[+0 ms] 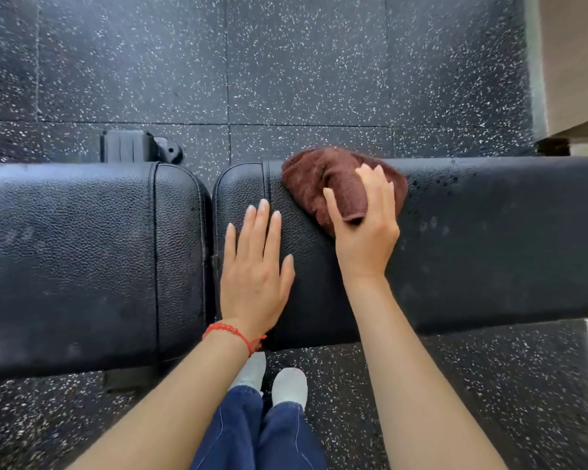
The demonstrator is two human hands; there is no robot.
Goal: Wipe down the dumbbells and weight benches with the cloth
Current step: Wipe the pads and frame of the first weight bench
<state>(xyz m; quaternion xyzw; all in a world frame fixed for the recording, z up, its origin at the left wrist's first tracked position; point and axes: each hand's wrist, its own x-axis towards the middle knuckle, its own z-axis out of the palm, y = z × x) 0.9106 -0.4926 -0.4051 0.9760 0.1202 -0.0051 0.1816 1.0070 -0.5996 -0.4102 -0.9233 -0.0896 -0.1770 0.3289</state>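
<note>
A black padded weight bench runs across the view, its seat pad (pixel 82 259) on the left and its long back pad (pixel 489 239) on the right, split by a narrow gap. A brown cloth (pixel 319 179) lies bunched on the back pad near its far edge. My right hand (pixel 364 228) holds the cloth, a fold between thumb and fingers, pressing it on the pad. My left hand (pixel 255 266) rests flat with straight fingers on the back pad, just right of the gap. Wet droplets show on the pad right of the cloth. No dumbbells are in view.
Black speckled rubber floor tiles (pixel 302 62) surround the bench. A black frame foot of the bench (pixel 136 145) sticks out behind the seat pad. A pale wall or ledge (pixel 574 79) stands at the far right. My feet (pixel 286 385) are under the bench's near edge.
</note>
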